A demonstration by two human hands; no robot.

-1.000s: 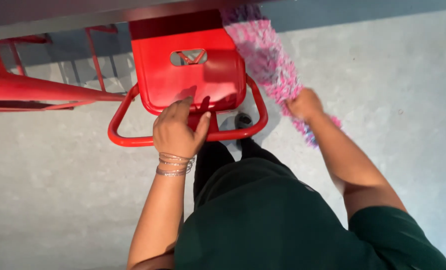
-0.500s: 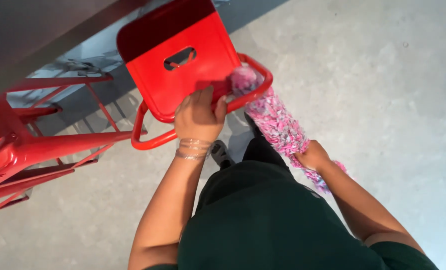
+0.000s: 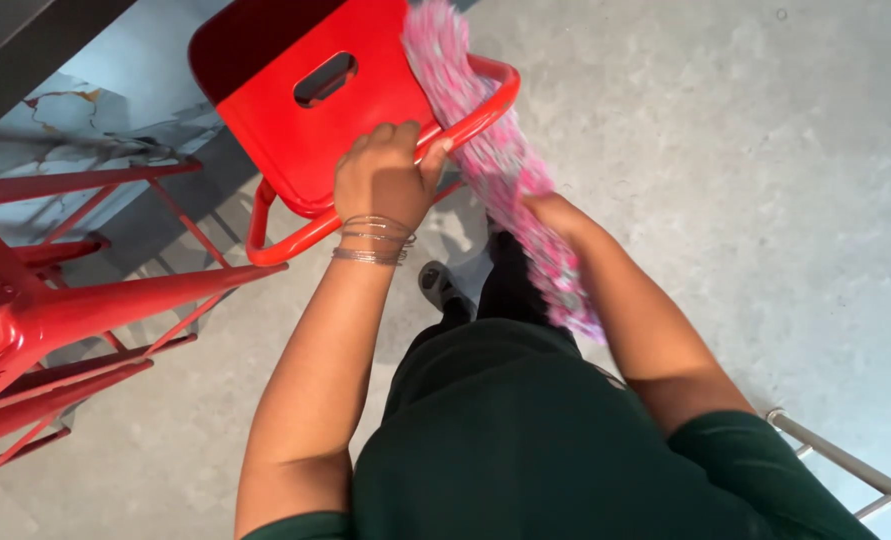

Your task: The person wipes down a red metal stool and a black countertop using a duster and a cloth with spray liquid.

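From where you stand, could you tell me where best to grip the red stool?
Grip the red stool by its low back rail, from the near side, where the left hand holds it. The tube is thin enough to wrap. The seat slot is another handhold.

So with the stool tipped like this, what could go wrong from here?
The red stool looks tilted and steadied only by the left hand on its seat edge and ring, so a slip could drop it. The pink duster in the right hand lies over the red ring and might snag. A neighbouring red stool stands close and could get knocked.
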